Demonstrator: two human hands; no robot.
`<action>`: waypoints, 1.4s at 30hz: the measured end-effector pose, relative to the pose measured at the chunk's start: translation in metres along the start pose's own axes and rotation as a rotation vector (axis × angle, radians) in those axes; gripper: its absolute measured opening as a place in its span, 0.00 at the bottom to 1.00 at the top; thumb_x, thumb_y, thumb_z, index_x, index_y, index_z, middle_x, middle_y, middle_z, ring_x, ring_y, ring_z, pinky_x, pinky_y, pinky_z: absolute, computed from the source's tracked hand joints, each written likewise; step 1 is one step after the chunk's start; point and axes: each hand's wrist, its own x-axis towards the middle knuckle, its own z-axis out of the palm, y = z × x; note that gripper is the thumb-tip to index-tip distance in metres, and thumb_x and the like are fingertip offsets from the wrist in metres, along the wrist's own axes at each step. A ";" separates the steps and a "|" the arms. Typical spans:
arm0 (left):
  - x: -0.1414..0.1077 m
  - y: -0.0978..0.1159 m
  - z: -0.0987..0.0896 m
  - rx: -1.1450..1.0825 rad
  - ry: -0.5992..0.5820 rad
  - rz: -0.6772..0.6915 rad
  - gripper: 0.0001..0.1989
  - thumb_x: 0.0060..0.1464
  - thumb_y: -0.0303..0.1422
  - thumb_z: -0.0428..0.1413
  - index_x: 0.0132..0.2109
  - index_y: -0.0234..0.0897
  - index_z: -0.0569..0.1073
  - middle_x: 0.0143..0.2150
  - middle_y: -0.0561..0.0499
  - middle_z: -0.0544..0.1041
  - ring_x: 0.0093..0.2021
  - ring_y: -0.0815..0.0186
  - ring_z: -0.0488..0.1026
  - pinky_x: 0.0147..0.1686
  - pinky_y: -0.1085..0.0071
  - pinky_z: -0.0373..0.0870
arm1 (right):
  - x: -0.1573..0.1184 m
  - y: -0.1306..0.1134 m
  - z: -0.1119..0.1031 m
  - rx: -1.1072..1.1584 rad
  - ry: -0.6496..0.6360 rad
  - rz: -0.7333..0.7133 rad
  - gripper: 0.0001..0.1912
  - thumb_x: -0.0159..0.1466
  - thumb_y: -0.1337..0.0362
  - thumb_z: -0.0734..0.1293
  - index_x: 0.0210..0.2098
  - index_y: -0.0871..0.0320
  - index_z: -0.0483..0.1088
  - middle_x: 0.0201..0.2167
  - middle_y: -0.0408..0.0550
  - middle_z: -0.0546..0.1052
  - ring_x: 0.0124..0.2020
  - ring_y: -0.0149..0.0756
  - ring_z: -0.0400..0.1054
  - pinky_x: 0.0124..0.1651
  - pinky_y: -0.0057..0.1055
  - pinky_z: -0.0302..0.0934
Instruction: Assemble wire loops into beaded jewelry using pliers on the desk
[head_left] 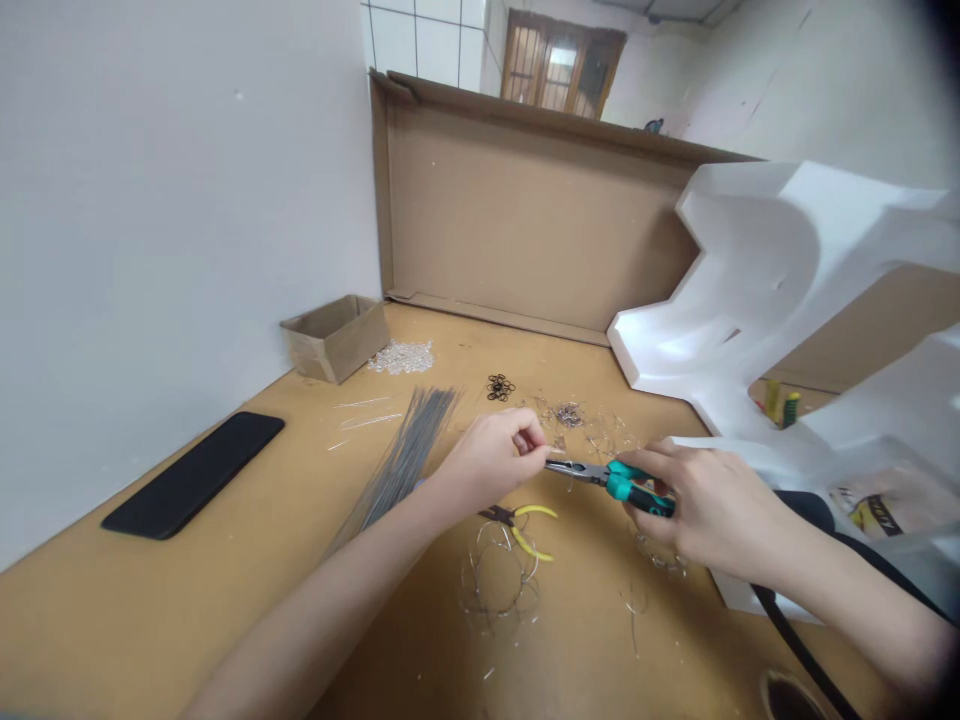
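Note:
My right hand (697,500) is closed around the teal and black handles of long-nose pliers (611,478), their jaws pointing left. At the tip of the jaws, my left hand (504,448) is pinched shut; what lies between its fingers is too small to make out, perhaps hidden by them. Below the left wrist lie yellow-handled cutters (534,512), partly covered by the forearm. A looped wire piece (501,580) rests in front of them. A bundle of straight grey wires (409,450) lies left of my left hand, partly behind the forearm.
Black rings (500,387), a pile of clear bits (403,357) and small metal pieces (570,413) lie farther back. A cardboard box (337,345) and a black phone-like slab (195,473) are on the left. White foam (750,250) stands right; a cardboard panel (525,210) stands behind.

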 end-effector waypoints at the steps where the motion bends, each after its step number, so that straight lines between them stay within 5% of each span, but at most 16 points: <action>1: 0.000 0.001 0.000 0.022 0.011 0.013 0.04 0.47 0.30 0.53 0.26 0.36 0.67 0.23 0.56 0.69 0.24 0.73 0.64 0.24 0.77 0.59 | 0.000 0.000 0.000 -0.007 0.001 0.001 0.16 0.53 0.62 0.63 0.41 0.50 0.71 0.26 0.43 0.74 0.24 0.34 0.66 0.27 0.29 0.52; 22: -0.004 0.006 0.000 0.229 0.068 0.181 0.05 0.47 0.26 0.52 0.25 0.35 0.66 0.24 0.56 0.68 0.24 0.74 0.63 0.25 0.77 0.58 | 0.000 -0.001 -0.001 0.000 -0.073 0.038 0.12 0.53 0.61 0.62 0.37 0.50 0.73 0.24 0.44 0.73 0.24 0.36 0.65 0.27 0.30 0.51; 30: 0.003 0.001 -0.007 0.032 0.027 0.008 0.04 0.47 0.29 0.53 0.27 0.35 0.68 0.24 0.55 0.69 0.24 0.74 0.64 0.24 0.77 0.59 | 0.000 0.007 0.004 0.059 -0.082 0.010 0.16 0.53 0.61 0.63 0.43 0.50 0.69 0.31 0.45 0.73 0.29 0.36 0.66 0.31 0.30 0.55; 35: 0.012 -0.001 -0.014 -0.254 -0.061 -0.215 0.06 0.45 0.31 0.56 0.27 0.35 0.66 0.22 0.56 0.70 0.20 0.75 0.63 0.21 0.78 0.60 | 0.000 0.016 0.028 0.056 -0.139 0.090 0.16 0.55 0.59 0.62 0.43 0.53 0.68 0.34 0.47 0.73 0.30 0.37 0.68 0.32 0.30 0.55; 42: 0.014 -0.007 -0.013 -0.337 -0.151 -0.203 0.06 0.46 0.31 0.56 0.28 0.34 0.66 0.22 0.55 0.70 0.21 0.75 0.64 0.22 0.78 0.62 | -0.003 -0.006 0.102 -0.038 -0.162 0.177 0.18 0.61 0.54 0.57 0.39 0.61 0.68 0.36 0.58 0.72 0.38 0.48 0.68 0.37 0.36 0.56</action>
